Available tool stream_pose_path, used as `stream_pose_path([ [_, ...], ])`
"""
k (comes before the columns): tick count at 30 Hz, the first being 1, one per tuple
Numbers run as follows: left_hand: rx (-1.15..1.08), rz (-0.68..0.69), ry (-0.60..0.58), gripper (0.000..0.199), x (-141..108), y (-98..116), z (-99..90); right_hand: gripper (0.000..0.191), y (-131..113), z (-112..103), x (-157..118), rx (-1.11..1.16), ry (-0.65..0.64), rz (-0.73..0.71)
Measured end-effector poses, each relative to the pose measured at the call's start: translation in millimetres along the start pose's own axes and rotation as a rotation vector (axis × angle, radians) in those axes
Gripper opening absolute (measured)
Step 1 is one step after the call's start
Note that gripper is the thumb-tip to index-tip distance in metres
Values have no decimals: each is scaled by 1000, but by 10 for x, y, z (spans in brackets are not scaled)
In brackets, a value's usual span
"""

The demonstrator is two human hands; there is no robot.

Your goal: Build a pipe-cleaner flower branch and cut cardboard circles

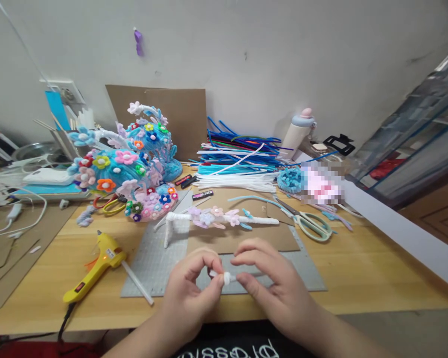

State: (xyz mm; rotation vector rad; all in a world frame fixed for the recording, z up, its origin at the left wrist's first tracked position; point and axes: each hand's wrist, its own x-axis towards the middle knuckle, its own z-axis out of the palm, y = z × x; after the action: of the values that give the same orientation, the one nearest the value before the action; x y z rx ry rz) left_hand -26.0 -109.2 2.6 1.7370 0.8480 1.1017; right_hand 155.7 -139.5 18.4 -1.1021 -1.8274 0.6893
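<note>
Dark clothing with white lettering (227,349) shows at the bottom edge, and just beyond it two bare hands meet over the desk. The left hand (194,281) holds a small white fuzzy piece (227,279) in a narrow pinch between thumb and forefinger, its knotted end showing at their tips. The right hand (274,281) faces it, thumb tip against the piece's thin tail, forefinger lifted away so a gap shows between; whether the other fingers grip the tail, I cannot tell.

Beneath them lies the near edge of a grey cutting mat (149,268), with cardboard (246,242) on it. Across the cardboard, just beyond the fingertips, lies a white wrapped stick (212,219) with pastel flowers. To the left, a yellow glue gun (93,277) and a glue stick protruding from it bound the room; to the right, wooden tabletop (358,278) stretches toward a white panel (395,226). Scissors (297,217) lie beyond the right hand, and stacked fuzzy stems (239,164) stand off farther back.

Both forearms slant inward from the bottom, wrists low, fingers curled toward each other.
</note>
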Motion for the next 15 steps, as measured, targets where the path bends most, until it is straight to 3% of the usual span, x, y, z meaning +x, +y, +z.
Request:
stream_pose_path([
  [4, 306, 291, -101, 15, -45, 309, -83, 13, -204, -13, -80, 429, -180, 330],
  [8, 496, 475, -100, 20, -115, 527, -107, 23, -351, 14, -128, 854, -292, 549],
  [11, 563, 550, -135, 18, -191, 606, -117, 31, -400, 12, -149, 986, -356, 659],
  [15, 661, 584, -184, 12, -268, 724, -147, 34, -454, 5, -196, 1006, -345, 704],
])
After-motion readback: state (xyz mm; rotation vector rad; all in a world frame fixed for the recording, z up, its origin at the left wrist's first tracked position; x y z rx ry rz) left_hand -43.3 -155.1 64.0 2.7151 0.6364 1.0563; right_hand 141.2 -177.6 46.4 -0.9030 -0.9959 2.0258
